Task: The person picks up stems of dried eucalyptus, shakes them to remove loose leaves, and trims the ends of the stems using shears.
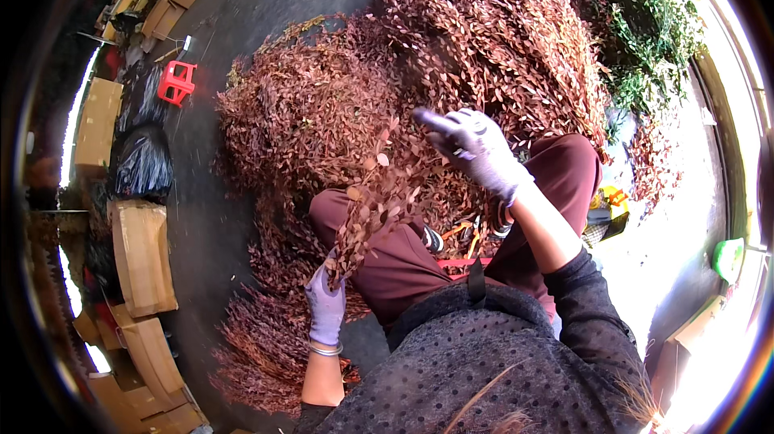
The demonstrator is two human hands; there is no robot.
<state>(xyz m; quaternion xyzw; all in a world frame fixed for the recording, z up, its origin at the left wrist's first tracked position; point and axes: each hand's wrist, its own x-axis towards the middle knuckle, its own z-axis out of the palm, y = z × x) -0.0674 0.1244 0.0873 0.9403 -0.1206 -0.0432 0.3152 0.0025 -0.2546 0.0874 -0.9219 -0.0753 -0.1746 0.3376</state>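
Observation:
My left hand (326, 301), in a pale lavender glove, grips the lower end of a bunch of reddish-brown leafy stems (375, 204) that slants up over my knee. My right hand (474, 152), gloved alike, is raised over my other thigh with the index finger extended and nothing visible in it. Beyond both hands lie a large heap of reddish leafy branches (496, 34) and a lower one (302, 113) beside it. Orange-handled tools (465, 234), partly hidden, lie between my feet.
Green leafy branches (641, 28) lie at the upper right. A red plastic stool (176, 82) stands at the left, near cardboard boxes (145, 258) and dark plastic bundles (144, 162). A yellow container (611, 210) is beside my right knee. More reddish stems (266, 343) lie at the lower left.

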